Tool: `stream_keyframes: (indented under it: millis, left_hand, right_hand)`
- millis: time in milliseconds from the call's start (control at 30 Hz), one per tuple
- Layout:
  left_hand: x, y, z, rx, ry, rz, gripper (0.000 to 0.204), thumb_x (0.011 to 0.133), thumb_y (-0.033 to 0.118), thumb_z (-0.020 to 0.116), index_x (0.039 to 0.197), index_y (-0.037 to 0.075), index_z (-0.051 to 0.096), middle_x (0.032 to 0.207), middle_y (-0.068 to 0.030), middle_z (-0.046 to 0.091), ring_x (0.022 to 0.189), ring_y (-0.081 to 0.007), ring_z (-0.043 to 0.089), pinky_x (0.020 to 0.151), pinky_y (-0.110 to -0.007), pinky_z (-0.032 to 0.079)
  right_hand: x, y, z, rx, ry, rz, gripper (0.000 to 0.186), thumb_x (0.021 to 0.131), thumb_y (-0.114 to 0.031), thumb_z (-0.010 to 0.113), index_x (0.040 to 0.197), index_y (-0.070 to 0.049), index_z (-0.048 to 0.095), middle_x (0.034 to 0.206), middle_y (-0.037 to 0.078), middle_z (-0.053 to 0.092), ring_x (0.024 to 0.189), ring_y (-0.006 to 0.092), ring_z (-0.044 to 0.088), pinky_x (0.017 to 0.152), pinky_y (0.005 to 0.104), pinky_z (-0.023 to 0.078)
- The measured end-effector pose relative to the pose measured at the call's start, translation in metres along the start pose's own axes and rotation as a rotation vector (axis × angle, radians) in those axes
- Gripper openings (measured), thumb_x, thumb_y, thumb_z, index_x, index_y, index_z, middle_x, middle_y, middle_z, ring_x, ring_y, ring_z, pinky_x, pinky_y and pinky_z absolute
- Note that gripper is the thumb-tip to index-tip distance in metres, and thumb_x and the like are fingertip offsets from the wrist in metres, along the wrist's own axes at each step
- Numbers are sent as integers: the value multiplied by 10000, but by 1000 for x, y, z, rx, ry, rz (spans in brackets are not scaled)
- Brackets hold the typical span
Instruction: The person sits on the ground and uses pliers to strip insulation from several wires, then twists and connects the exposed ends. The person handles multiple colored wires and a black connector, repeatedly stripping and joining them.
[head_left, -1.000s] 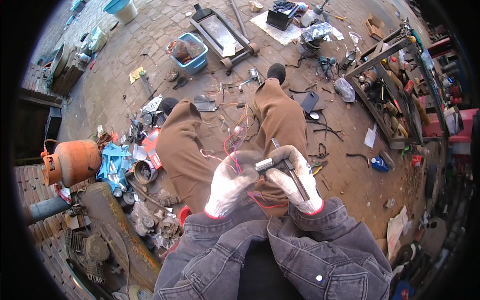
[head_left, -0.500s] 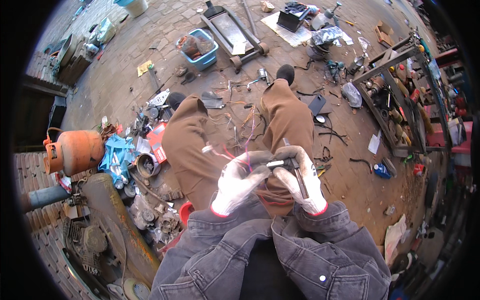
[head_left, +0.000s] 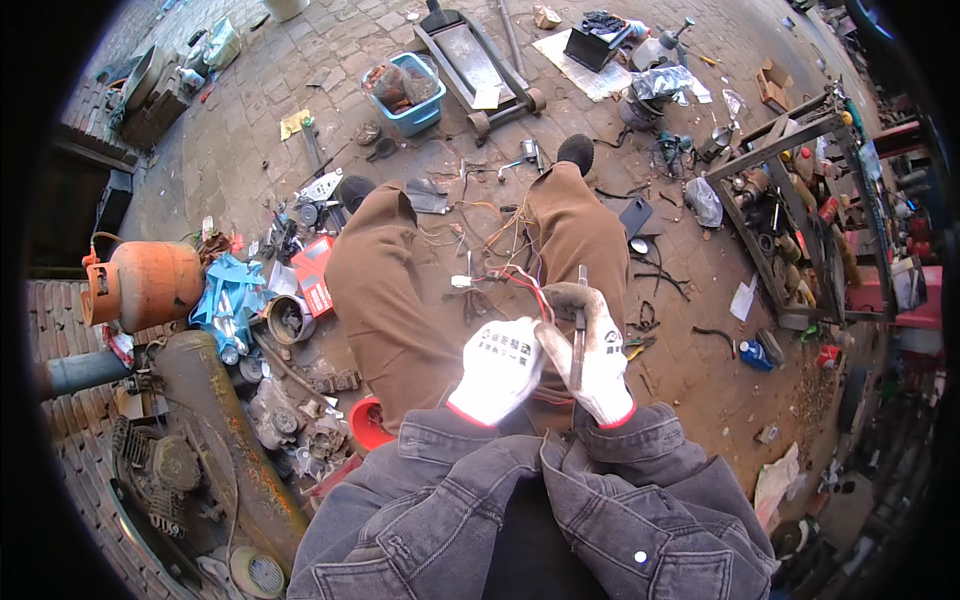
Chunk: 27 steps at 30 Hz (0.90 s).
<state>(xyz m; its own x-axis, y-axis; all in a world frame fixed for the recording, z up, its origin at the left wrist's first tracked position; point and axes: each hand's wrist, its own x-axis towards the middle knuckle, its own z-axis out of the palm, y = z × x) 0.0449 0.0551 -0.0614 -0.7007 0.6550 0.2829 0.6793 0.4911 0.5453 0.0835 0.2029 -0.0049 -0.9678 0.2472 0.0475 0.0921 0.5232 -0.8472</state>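
My left hand, in a white knit glove, shows its back, with the fingers curled in against my right hand. Its fingertips and whatever they grip are hidden. My right hand, gloved and smudged dark at the fingers, is closed around a slim metal tool that stands lengthwise across the palm. Red and white wires come out from between the two hands and run to a small white connector, which hangs over the gap between my knees.
Loose wires and a dark phone lie ahead on the brick ground. An orange gas cylinder, blue bag and red cup are at left. A metal frame stands right; a blue basin and floor jack are farther off.
My left hand has turned over, from thumb and fingertips showing to its back showing. The small dark and white piece between my fingertips is now hidden. The connector has shifted right.
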Motion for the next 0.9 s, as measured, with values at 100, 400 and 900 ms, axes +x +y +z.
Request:
stream_keyframes:
  millis: [100,400,900]
  left_hand:
    - [-8,6,11,11,-138,55,163,815,179,661,925,60,643,816,-97,615,723,-270,596,673,-402,488]
    - [11,4,-17,-495,-235,-440,528,877,449,679,1287,133,577,1183,-133,641,1094,-321,635,925,-440,498]
    - [11,-5,-46,-1607,243,-764,320,980,190,640,1251,22,612,1046,-47,689,875,-113,626,805,-279,502]
  right_hand:
    - [-1,6,4,-45,34,146,385,857,-57,724,1213,-17,582,1065,126,673,963,227,662,876,341,523]
    - [-9,15,-17,688,59,293,256,988,-41,536,1236,21,527,1070,152,662,897,209,692,838,321,563]
    - [-19,13,-17,454,-103,210,185,970,-48,587,1149,-10,554,1108,154,666,941,215,680,839,336,560]
